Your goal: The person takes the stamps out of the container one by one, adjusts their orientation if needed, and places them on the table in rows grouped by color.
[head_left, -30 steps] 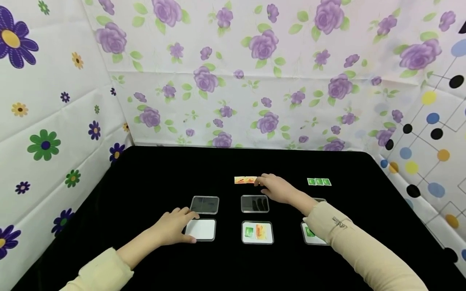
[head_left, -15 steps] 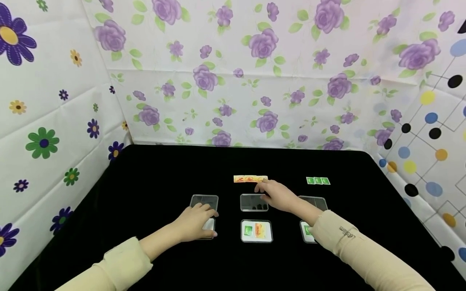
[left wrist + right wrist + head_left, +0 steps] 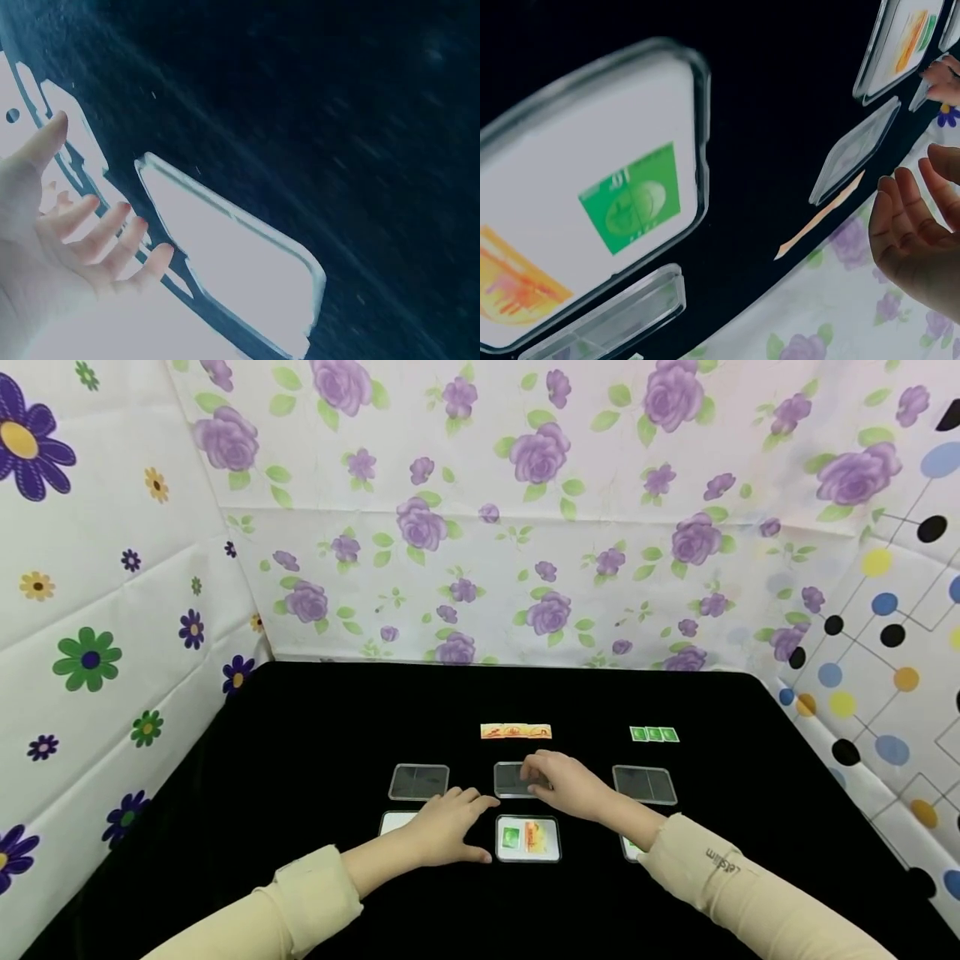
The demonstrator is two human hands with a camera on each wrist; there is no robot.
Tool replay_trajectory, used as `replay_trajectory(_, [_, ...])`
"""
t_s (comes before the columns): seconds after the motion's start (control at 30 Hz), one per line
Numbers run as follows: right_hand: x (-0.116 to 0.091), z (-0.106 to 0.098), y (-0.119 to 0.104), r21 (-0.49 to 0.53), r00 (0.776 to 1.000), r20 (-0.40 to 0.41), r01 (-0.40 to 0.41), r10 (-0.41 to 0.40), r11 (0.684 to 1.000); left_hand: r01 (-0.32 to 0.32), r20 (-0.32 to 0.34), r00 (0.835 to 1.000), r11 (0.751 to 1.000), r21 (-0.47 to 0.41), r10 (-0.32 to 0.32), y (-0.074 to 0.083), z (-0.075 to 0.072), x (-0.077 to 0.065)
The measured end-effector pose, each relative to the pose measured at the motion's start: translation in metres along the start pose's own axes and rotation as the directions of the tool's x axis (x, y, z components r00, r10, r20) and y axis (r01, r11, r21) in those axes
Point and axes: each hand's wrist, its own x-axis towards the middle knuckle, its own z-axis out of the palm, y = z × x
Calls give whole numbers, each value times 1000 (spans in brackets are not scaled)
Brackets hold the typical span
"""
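Note:
In the head view my left hand, fingers spread, is over the gap between the left white-lined case and the middle case, which shows a green stamp-like sticker and an orange one. Holding nothing, my right hand hovers with bent fingers over the middle clear lid and covers part of it. In the right wrist view the right hand has nothing between its fingers. Overexposure washes out the left wrist view, where the left hand appears beside a bright white case.
Farther back on the black table lie a strip of orange stickers and a row of green stickers. Clear lids stand at left and right. A right case is mostly hidden by my sleeve. Patterned cloth surrounds the table.
My left hand has moved right, off the left case toward the middle one. My right hand has drawn back from the orange strip to over the middle lid.

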Motion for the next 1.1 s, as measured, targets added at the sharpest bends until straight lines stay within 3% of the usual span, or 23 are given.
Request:
replay_trajectory(0.43, [-4, 14, -11, 59, 995, 70, -75, 71, 995, 52, -24, 998, 998, -26, -52, 12, 6, 9])
replay_trajectory(1.1, [-8, 31, -23, 8, 995, 95, -27, 26, 1000, 55, -5, 998, 997, -46, -56, 13, 9, 12])
